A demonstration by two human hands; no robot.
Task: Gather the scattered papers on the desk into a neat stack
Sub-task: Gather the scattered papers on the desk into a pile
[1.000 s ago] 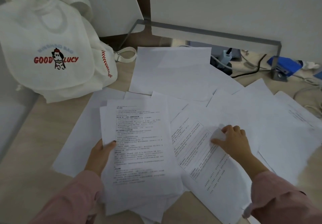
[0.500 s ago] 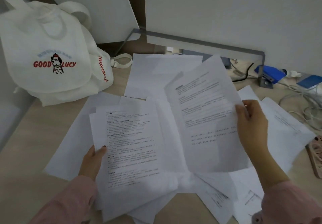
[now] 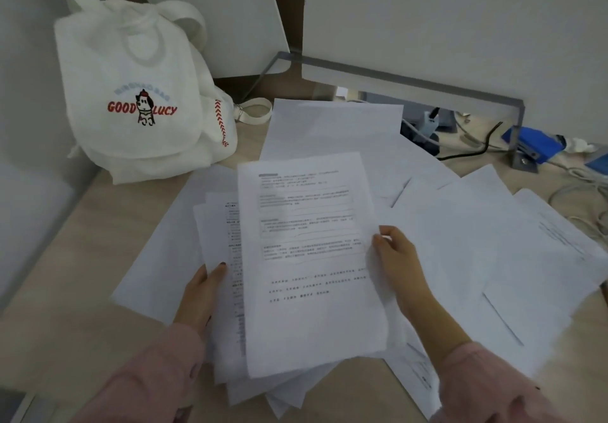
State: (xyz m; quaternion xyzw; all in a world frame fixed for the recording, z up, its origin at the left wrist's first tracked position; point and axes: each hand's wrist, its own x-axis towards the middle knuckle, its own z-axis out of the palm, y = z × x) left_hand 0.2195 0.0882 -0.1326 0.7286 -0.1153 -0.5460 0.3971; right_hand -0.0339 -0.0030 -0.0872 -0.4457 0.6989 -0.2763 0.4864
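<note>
A printed sheet (image 3: 309, 258) lies over a loose stack of papers (image 3: 220, 291) near the desk's front edge. My right hand (image 3: 394, 258) pinches the sheet's right edge. My left hand (image 3: 200, 291) grips the stack's left edge, thumb on top. More white sheets lie scattered: a blank one (image 3: 332, 126) at the back, several overlapping ones (image 3: 493, 258) to the right, and one (image 3: 158, 258) under the stack at the left. Pink sleeves cover both forearms.
A white cloth backpack (image 3: 138, 93) marked GOOD LUCY stands at the back left. Cables (image 3: 473, 149), a blue object (image 3: 536, 146) and a grey metal frame (image 3: 516, 133) sit at the back right. White partition panels rise behind the wooden desk (image 3: 59, 274).
My right hand lifted a printed sheet from the right side of the desk and carried it left onto the stack held by my left hand.
</note>
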